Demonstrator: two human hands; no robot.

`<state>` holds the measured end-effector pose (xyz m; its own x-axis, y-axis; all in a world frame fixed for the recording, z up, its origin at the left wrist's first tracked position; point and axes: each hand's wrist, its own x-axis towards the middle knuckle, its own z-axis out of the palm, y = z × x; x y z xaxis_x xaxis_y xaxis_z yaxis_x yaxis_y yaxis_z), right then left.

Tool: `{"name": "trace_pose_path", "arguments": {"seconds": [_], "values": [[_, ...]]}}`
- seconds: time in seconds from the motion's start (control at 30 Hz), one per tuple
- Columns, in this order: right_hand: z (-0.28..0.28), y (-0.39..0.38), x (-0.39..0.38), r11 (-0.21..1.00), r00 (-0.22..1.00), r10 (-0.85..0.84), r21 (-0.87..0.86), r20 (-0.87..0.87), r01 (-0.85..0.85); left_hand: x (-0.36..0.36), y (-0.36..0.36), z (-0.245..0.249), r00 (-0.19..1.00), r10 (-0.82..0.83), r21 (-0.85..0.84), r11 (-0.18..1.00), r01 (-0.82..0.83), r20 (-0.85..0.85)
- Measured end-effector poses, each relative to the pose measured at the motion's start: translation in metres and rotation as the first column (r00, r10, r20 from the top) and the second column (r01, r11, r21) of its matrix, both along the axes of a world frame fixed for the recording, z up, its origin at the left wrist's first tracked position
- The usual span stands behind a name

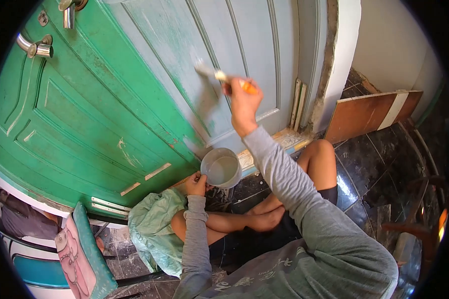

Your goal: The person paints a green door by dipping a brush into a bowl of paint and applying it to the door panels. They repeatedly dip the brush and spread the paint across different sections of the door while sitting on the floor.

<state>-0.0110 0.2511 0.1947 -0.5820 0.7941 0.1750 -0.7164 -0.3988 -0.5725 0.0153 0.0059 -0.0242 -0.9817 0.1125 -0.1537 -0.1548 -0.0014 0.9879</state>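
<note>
My right hand (245, 103) is closed around the orange-tipped handle of a paintbrush (219, 75). The brush's pale bristles are right at the face of a door panel (234, 30) coated in light grey-blue, with streaks of green showing through along its left part. My left hand (196, 184) grips the rim of a round grey paint pot (221, 168), which holds thin greyish paint and sits low near the door's foot. To the left, the green door leaf (100, 114) bears scuffs and bare pale patches.
Metal handles (40, 49) stick out from the green leaf. A crumpled green cloth (157, 224) lies by my knee, near a pink and teal chair cushion (80, 249). A brown board (369, 114) leans at the right wall above the dark tiled floor (366, 159).
</note>
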Motion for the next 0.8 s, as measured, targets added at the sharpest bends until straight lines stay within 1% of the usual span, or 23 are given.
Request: {"name": "trace_pose_path", "arguments": {"seconds": [0.1,0.13,0.2,0.23,0.27,0.3,0.33,0.4,0.43,0.5,0.53,0.57,0.63,0.73,0.77,0.8], "values": [[-0.101,-0.012,0.013,0.995,0.964,-0.056,-0.061,0.258,0.074,0.000,-0.011,-0.017,1.000,-0.013,0.031,0.999,0.013,-0.001],[-0.127,-0.012,0.018,0.991,0.942,-0.065,-0.088,0.330,0.099,-0.001,-0.015,-0.026,1.000,-0.010,0.012,1.000,0.010,0.005],[-0.149,-0.010,0.017,0.990,0.916,-0.046,-0.107,0.399,0.096,-0.006,-0.023,-0.038,1.000,-0.007,-0.035,0.999,0.008,0.019],[-0.144,-0.009,0.019,0.988,0.901,-0.038,-0.120,0.433,0.100,-0.004,-0.024,-0.036,1.000,-0.011,-0.021,1.000,0.011,0.022],[-0.136,-0.007,0.012,0.995,0.914,-0.047,-0.057,0.404,0.076,-0.003,-0.023,-0.033,1.000,-0.017,-0.007,1.000,0.017,0.025],[-0.099,-0.008,0.009,0.999,0.925,-0.051,0.008,0.375,0.052,-0.001,-0.022,-0.031,0.999,-0.020,0.007,1.000,0.020,0.031],[-0.059,-0.010,0.004,0.996,0.945,-0.083,0.052,0.316,0.070,-0.001,-0.021,-0.029,0.999,-0.019,-0.002,1.000,0.019,0.036],[0.016,-0.007,-0.001,0.990,0.979,-0.100,0.113,0.176,0.080,0.000,-0.020,-0.026,0.999,-0.014,-0.018,1.000,0.015,0.043],[0.042,-0.006,-0.002,0.987,0.991,-0.093,0.138,0.096,0.079,-0.002,-0.023,-0.030,0.999,-0.017,0.010,1.000,0.016,0.050],[0.072,-0.011,0.005,0.997,0.993,-0.066,0.040,-0.100,0.071,0.001,-0.021,-0.030,0.999,0.024,0.040,0.999,-0.026,0.042],[0.078,-0.011,0.005,0.998,0.978,-0.058,-0.004,-0.200,0.059,0.001,-0.018,-0.030,0.998,0.045,0.059,0.997,-0.047,0.037],[0.065,-0.011,0.002,0.997,0.975,-0.073,0.012,-0.209,0.077,0.001,-0.016,-0.029,0.997,0.054,0.050,0.997,-0.056,0.048],[0.006,-0.016,-0.003,0.990,0.988,-0.115,0.066,-0.103,0.123,0.002,-0.018,-0.031,0.995,0.072,0.020,0.997,-0.074,0.075],[-0.116,-0.024,-0.002,0.992,0.983,-0.124,-0.010,0.136,0.126,0.005,-0.020,-0.025,0.997,0.031,-0.026,0.999,-0.029,0.066],[-0.143,-0.025,0.003,0.989,0.967,-0.128,-0.037,0.220,0.140,0.002,-0.021,-0.028,0.998,0.028,-0.029,0.999,-0.026,0.057],[-0.157,-0.025,0.010,0.988,0.937,-0.125,-0.046,0.326,0.147,0.001,-0.024,-0.034,0.998,0.027,-0.034,0.999,-0.025,0.052]]}}
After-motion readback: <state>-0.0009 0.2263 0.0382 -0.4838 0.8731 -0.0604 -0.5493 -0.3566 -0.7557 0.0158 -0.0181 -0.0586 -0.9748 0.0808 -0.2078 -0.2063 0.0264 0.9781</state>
